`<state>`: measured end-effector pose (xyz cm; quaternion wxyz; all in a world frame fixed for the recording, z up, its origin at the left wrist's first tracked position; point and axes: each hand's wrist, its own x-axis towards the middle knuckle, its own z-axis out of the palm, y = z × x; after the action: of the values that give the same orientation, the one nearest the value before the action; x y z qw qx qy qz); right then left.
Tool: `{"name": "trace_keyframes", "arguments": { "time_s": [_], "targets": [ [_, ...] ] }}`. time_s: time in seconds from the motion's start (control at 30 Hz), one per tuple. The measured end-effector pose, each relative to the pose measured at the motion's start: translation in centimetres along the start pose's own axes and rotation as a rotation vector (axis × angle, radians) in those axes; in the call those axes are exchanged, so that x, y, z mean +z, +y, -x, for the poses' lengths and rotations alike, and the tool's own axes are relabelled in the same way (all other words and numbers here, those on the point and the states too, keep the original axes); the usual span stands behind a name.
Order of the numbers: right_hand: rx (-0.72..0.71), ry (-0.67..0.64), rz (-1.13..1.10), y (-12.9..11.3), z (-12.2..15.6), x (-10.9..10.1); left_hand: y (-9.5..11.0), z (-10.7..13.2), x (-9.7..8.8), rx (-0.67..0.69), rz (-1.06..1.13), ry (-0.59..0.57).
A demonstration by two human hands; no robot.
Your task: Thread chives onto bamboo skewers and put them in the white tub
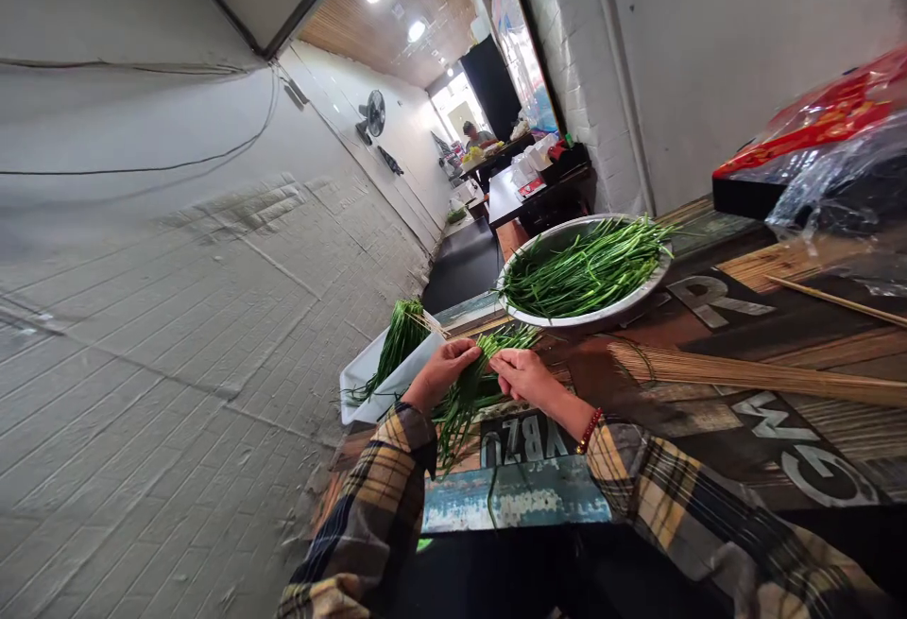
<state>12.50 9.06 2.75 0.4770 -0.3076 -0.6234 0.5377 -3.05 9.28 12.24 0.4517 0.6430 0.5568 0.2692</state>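
My left hand and my right hand are both closed on one bunch of green chives, held just above the painted wooden table. The chive ends hang down toward my plaid sleeves. A red bead bracelet sits on my right wrist. Beyond the hands stands a metal basin piled with loose chives. A white tray at the left holds skewered chives. A bundle of bamboo skewers lies to the right of my right hand.
A red and clear plastic bag lies at the table's far right, with a single skewer near it. Further tables run down the narrow room, where a person sits. A wall fan hangs on the tiled wall.
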Motion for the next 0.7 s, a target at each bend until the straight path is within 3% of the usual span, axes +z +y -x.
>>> {"name": "trace_keyframes", "arguments": {
  "time_s": [0.4,0.7],
  "targets": [
    [-0.139,0.009,0.214,0.2,1.2,0.3,-0.9,0.7,0.6,-0.019,0.118,0.020],
    [-0.123,0.039,0.300,1.2,1.1,0.5,-2.2,0.9,0.8,-0.024,0.166,-0.034]
  ]
}}
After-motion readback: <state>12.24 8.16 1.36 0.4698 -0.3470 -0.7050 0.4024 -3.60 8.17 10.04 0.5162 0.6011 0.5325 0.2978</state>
